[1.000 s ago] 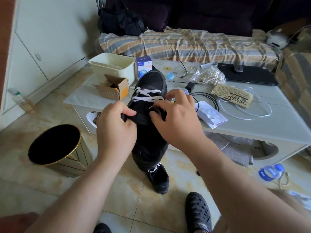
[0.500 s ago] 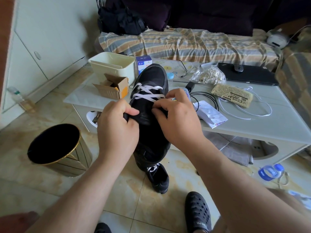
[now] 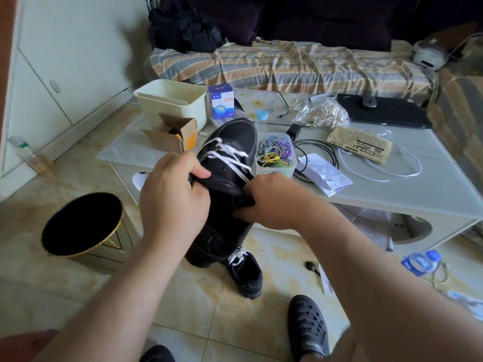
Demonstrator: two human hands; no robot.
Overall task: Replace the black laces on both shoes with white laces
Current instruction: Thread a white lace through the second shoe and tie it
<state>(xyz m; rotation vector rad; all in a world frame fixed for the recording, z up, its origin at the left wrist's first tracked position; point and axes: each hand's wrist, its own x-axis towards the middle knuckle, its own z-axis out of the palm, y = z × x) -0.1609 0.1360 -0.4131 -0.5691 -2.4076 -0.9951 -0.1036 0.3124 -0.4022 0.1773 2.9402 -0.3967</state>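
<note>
since the earlier frames the right hand [image 3: 274,199] has dropped lower along the black shoe [image 3: 230,178], uncovering a clear tub of coloured loops [image 3: 275,155] on the desk [image 3: 418,184].

striped bedding [image 3: 287,64] runs across the back of the room with a black bag [image 3: 183,27] on it, and pale marbled tiles cover the floor [image 3: 86,163]. the white desk carries a cream bin [image 3: 170,100], a dark laptop [image 3: 386,113] with a mouse on top, an open cardboard box [image 3: 172,134], a folded newspaper [image 3: 360,147] whose print is too small to read, a printed slip [image 3: 324,173], and a blue-and-white box [image 3: 220,100] with chinese characters on it. a black bin with a gold rim [image 3: 81,226] stands on the floor at the left.

the black shoe is held up in front of the desk, toe pointing away, with a white lace [image 3: 227,155] crossed over its upper eyelets. the left hand [image 3: 175,202] grips the shoe's left side, thumb curled over the edge. the right hand seems to pinch the lace end at the right side of the tongue, though the fingertips are hidden. a second black shoe [image 3: 245,270], white-laced, sits on the floor below.
</note>
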